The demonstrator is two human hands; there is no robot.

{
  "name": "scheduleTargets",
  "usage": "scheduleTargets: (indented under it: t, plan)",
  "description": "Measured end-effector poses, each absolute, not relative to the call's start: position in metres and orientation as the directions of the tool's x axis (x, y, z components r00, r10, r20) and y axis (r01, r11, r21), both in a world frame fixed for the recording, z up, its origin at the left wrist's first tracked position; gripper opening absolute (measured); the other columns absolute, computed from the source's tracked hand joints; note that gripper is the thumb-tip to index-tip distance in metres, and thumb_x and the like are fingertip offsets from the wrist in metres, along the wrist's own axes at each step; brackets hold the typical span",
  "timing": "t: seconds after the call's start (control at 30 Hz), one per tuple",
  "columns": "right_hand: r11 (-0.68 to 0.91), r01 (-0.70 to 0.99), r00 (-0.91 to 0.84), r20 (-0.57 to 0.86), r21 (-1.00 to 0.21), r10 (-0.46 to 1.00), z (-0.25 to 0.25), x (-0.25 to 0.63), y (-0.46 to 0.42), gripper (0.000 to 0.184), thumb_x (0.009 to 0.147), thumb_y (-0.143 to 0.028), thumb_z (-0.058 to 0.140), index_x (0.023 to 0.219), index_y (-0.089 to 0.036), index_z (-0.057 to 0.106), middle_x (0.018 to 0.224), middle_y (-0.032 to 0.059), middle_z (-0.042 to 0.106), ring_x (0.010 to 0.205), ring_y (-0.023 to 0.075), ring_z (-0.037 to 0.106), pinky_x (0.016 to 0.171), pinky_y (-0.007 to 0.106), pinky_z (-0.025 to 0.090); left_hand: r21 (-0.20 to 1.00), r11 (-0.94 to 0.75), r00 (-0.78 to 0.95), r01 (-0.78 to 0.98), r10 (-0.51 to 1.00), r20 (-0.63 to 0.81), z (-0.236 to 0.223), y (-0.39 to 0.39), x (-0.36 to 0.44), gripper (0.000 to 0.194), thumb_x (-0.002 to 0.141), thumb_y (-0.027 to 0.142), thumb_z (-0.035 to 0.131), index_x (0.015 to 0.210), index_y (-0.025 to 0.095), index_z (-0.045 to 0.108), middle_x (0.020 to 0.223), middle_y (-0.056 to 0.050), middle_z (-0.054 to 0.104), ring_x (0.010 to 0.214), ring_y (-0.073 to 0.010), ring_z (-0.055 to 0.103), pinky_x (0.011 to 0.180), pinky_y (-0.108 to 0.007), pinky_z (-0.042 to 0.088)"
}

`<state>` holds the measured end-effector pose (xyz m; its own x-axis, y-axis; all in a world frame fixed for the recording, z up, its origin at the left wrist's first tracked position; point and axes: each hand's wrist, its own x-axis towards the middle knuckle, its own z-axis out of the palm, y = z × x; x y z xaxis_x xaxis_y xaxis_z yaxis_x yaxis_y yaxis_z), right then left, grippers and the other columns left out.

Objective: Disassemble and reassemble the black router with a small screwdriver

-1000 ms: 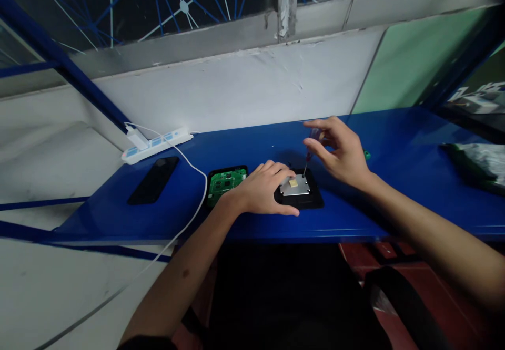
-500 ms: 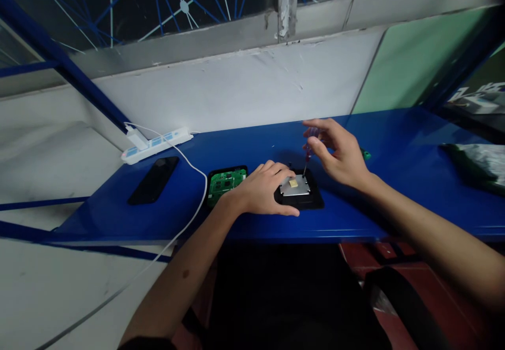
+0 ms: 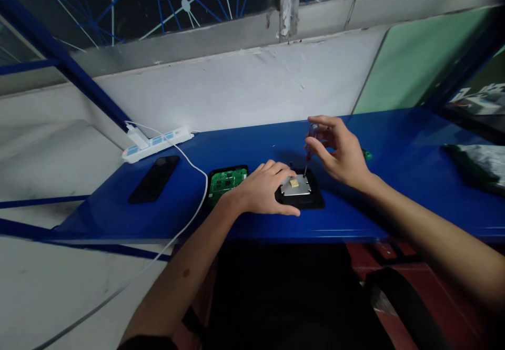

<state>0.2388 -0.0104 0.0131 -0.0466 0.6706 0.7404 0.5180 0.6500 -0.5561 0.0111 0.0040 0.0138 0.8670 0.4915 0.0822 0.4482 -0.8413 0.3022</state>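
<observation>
So the right hand (image 3: 343,150) has a screwdriver (image 3: 312,131) pinched lightly between thumb and fingers, and compared with half a second ago the only real change is in that pinch: the fingertips sit a touch differently round the handle, a bit more lifted and rolled. The shaft still runs down to the same far right corner of the metal plate (image 3: 302,188) just below the grip, so I'd read it as small turns at one spot rather than a hop to a new corner. Whether a screw there has moved at all — too small to tell, sorry. The plate sits on a black cover (image 3: 316,201) lying flat, with a little yellow pad (image 3: 294,183) on top of the metal. Just left of the grip, the left hand (image 3: 262,187) lies over the cover's left side, thumb spread wide along the near edge, not wrapped round anything; it hasn't budged, so it looks like it's steadying the cover. Past that hand there's a green circuit board (image 3: 225,182) in a black shell, partly hidden by the wrist. A small green thing (image 3: 367,155) peeks out right behind the right hand. Well off to the left are a white cable (image 3: 206,184), a phone (image 3: 154,179) and a power strip (image 3: 173,137) — and far out to the right, a silvery bag (image 3: 489,163).
</observation>
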Motion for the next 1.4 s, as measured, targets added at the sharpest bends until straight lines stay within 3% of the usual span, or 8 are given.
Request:
scheduleTargets:
  t: [0.13,0.37,0.73,1.07,1.27,1.4]
  plan:
    - [0.640,0.533,-0.049,0.735,-0.553,0.676,0.0158,0.2388,-0.0124,0.034,0.093,-0.037,0.062,0.125,-0.026,0.059,0.096,0.0047,0.065,0.074,0.0173,0.067,0.065,0.034,0.061,0.298,-0.841,0.866,0.451,0.493,0.080,0.0139,0.0037,0.0109,0.081,0.075,0.075,0.066,0.135,0.023,0.050,0.140,-0.009,0.052,0.128,-0.0315,0.045,0.109,-0.046,0.037]
    - [0.641,0.468,-0.070,0.698,-0.608,0.713,0.0172,0.2380,-0.0165,0.036,0.102,-0.038,0.045,0.135,-0.028,0.053,0.118,0.0085,0.070,0.087,0.0202,0.073,0.073,0.038,0.063,0.296,-0.841,0.866,0.454,0.494,0.076,0.0135,0.0037,0.0106,0.080,0.075,0.074,0.067,0.135,0.023,0.050,0.139,-0.009,0.053,0.127,-0.0309,0.046,0.109,-0.045,0.037]
    - [0.651,0.569,-0.050,0.769,-0.502,0.637,0.0169,0.2397,-0.0110,0.032,0.091,-0.037,0.065,0.121,-0.026,0.062,0.084,0.0017,0.057,0.069,0.0152,0.060,0.061,0.032,0.059,0.299,-0.841,0.867,0.452,0.493,0.077,0.0153,0.0033,0.0113,0.080,0.074,0.073,0.069,0.134,0.023,0.051,0.137,-0.008,0.054,0.125,-0.0304,0.047,0.107,-0.044,0.038]
    - [0.634,0.499,-0.077,0.698,-0.591,0.712,0.0211,0.2367,-0.0188,0.033,0.098,-0.034,0.053,0.130,-0.024,0.055,0.116,0.0089,0.069,0.083,0.0182,0.072,0.068,0.033,0.061,0.297,-0.837,0.865,0.459,0.498,0.067,0.0160,0.0030,0.0117,0.080,0.075,0.075,0.066,0.135,0.024,0.050,0.139,-0.009,0.053,0.126,-0.0307,0.045,0.109,-0.045,0.037]
    - [0.641,0.467,-0.076,0.695,-0.609,0.715,0.0194,0.2377,-0.0185,0.034,0.102,-0.033,0.043,0.134,-0.026,0.053,0.120,0.0090,0.069,0.086,0.0190,0.074,0.072,0.036,0.062,0.297,-0.835,0.863,0.463,0.501,0.062,0.0168,0.0025,0.0119,0.079,0.075,0.073,0.068,0.134,0.023,0.051,0.137,-0.008,0.054,0.124,-0.0299,0.046,0.108,-0.044,0.037]
    - [0.642,0.465,-0.058,0.702,-0.610,0.710,0.0168,0.2377,-0.0152,0.034,0.101,-0.032,0.046,0.134,-0.027,0.052,0.111,0.0070,0.069,0.083,0.0182,0.073,0.069,0.035,0.062,0.298,-0.836,0.864,0.461,0.499,0.064,0.0156,0.0029,0.0117,0.080,0.075,0.074,0.067,0.135,0.023,0.050,0.138,-0.008,0.053,0.125,-0.0300,0.045,0.108,-0.044,0.037]
